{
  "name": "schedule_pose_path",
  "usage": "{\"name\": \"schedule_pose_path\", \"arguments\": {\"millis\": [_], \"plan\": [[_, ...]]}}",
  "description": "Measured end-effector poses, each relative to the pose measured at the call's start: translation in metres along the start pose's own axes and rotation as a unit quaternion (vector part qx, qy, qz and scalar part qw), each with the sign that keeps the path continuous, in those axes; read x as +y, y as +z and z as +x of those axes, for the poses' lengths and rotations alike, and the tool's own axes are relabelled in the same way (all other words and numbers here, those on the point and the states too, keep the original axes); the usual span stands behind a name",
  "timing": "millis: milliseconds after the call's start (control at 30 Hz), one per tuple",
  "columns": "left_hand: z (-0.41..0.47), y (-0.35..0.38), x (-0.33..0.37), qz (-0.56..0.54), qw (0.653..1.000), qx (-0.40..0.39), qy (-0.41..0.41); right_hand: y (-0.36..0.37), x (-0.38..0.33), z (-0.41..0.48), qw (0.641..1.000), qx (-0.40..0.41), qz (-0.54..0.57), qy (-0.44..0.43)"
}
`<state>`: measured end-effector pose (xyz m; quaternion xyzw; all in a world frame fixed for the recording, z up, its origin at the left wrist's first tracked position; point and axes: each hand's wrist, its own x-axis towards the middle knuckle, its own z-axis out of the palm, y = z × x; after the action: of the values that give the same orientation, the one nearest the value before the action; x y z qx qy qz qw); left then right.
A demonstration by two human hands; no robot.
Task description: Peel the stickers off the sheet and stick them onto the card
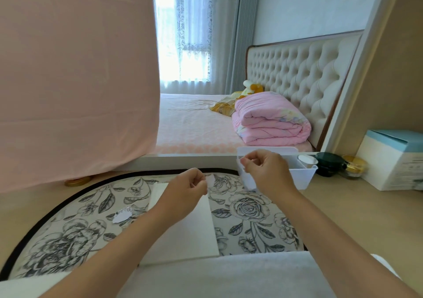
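White card (pixel 183 229) on black-and-white rose-print mat (pixel 249 215); pink folded quilt (pixel 270 119); white organiser tray (pixel 304 176); pale-blue box (pixel 393 158).

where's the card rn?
Head view, centre: the card lies flat on the floral mat, partly under the left hand and forearm.

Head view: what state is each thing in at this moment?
left hand: raised, pinches a small white piece, maybe a sticker
right hand: raised, pinches the sticker sheet, which hangs down
card: flat on the floral mat, visible part blank
paper scrap: loose on the mat
pink quilt: folded on the bed
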<state>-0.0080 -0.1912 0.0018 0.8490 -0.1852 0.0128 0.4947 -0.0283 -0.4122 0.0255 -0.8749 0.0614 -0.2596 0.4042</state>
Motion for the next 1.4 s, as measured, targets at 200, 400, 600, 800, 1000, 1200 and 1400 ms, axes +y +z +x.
{"name": "schedule_pose_path", "arguments": {"millis": [200,400,600,800,1000,1200,1400], "plan": [[0.015,0.016,-0.006,0.013,1.0,-0.017,-0.015,-0.021,0.029,0.039,0.984,0.032,-0.174,-0.013],[0.02,0.01,-0.012,0.004,1.0,-0.011,-0.011,-0.015,0.018,0.048,0.97,-0.038,-0.239,-0.018],[0.014,-0.005,-0.012,-0.024,0.999,0.017,-0.024,0.017,-0.021,0.012,0.981,-0.07,-0.147,-0.102],[0.002,-0.034,-0.026,-0.059,0.996,0.044,-0.059,0.069,-0.052,-0.022,0.96,-0.125,-0.127,-0.217],[-0.011,-0.06,-0.041,-0.088,0.993,0.029,-0.071,0.104,-0.061,-0.035,0.941,-0.052,-0.144,-0.301],[-0.021,-0.067,-0.052,-0.155,0.986,0.039,-0.049,0.119,-0.062,-0.041,0.946,-0.014,-0.146,-0.289],[-0.017,-0.071,-0.063,-0.102,0.991,0.089,-0.021,0.119,-0.076,-0.044,0.96,-0.148,0.232,0.051]]}}
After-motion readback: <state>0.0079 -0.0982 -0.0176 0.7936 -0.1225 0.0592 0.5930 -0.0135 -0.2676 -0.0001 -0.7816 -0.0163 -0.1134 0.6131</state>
